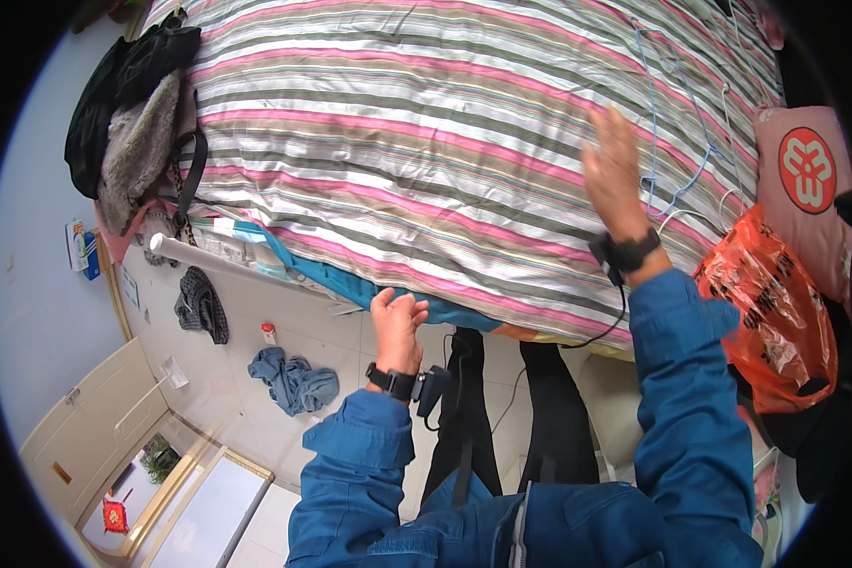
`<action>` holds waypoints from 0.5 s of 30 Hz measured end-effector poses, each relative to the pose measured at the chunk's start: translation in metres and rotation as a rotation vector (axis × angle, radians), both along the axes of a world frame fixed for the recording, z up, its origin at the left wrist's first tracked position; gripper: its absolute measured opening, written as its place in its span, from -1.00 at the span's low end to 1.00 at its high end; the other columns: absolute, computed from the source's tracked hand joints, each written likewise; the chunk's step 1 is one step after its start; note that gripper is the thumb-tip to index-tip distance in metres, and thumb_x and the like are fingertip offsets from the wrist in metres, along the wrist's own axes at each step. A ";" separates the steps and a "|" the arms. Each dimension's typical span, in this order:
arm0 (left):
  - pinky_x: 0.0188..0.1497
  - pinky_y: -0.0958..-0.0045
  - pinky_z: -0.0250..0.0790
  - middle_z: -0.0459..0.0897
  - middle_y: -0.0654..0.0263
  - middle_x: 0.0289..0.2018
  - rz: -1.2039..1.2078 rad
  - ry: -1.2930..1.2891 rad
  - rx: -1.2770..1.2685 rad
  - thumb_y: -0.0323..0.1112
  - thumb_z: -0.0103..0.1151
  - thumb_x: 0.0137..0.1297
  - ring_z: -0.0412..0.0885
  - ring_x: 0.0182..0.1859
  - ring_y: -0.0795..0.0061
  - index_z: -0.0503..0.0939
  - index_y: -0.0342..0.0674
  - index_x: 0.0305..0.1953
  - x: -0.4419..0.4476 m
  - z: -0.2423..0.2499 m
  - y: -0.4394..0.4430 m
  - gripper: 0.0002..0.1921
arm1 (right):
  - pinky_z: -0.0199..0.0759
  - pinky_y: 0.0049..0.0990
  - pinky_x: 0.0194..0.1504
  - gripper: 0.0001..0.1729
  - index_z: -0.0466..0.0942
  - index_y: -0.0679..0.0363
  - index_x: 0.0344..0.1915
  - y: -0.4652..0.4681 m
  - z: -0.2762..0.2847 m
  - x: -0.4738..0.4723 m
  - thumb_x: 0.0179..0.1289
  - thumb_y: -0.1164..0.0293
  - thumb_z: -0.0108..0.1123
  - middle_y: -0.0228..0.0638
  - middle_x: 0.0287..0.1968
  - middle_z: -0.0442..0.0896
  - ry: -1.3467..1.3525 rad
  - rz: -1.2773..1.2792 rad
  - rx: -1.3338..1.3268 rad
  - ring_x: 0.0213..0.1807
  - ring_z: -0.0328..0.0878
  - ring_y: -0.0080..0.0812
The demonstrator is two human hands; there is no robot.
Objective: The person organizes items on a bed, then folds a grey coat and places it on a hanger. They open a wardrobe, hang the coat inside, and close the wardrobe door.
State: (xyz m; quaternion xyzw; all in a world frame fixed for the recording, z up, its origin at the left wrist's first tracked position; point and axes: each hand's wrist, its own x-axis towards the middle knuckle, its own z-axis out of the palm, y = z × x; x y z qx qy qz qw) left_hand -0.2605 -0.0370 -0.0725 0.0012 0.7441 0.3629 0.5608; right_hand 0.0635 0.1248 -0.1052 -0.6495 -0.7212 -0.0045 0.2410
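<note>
A striped bed sheet (412,142) in pink, white, tan and dark green covers the bed before me, with a few wrinkles. My right hand (613,170), slightly blurred, is over the sheet's right part with its fingers extended and nothing in them. Just right of it lie blue wire clothes hangers (653,113) and white ones (730,142). My left hand (397,330) is at the bed's near edge, beside the teal bedding (334,278) below the sheet. Its fingers are loosely curled and apart, and no object shows in them.
A black garment with grey fleece (138,135) hangs over the bed's left end near a white rail (206,259). Blue jeans (295,380) and a dark checked cloth (202,305) lie on the tiled floor. At right are an orange plastic bag (774,305) and a pink cushion (799,241).
</note>
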 end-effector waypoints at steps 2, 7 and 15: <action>-0.27 0.45 0.50 0.48 0.21 -0.19 0.008 0.008 0.056 -0.45 0.13 0.27 0.61 -0.27 0.37 0.14 -0.29 0.21 -0.010 0.008 -0.008 -0.46 | 0.12 -0.16 0.32 -0.45 0.36 0.18 0.21 0.042 -0.015 -0.031 0.17 0.41 0.11 0.03 0.26 0.34 0.194 0.113 -0.004 0.30 0.24 0.03; -0.26 0.51 0.50 0.45 0.18 -0.13 0.075 0.180 0.215 -0.49 0.11 0.29 0.61 -0.29 0.42 0.19 -0.29 0.17 -0.057 0.028 -0.020 -0.53 | 0.26 -0.10 0.15 -0.58 0.48 0.22 -0.02 0.087 -0.051 -0.113 0.03 0.45 0.07 0.00 0.04 0.47 0.106 0.021 -0.139 0.12 0.38 -0.01; -0.15 0.46 0.46 0.50 0.22 -0.15 0.132 0.297 0.275 -0.45 0.17 0.26 0.60 -0.22 0.40 0.19 -0.31 0.18 -0.108 0.048 -0.004 -0.49 | 0.47 -0.28 -0.16 -0.84 0.54 0.18 -0.28 -0.101 0.024 -0.227 0.07 0.50 0.12 -0.20 -0.23 0.56 0.678 0.996 -0.675 -0.12 0.55 -0.19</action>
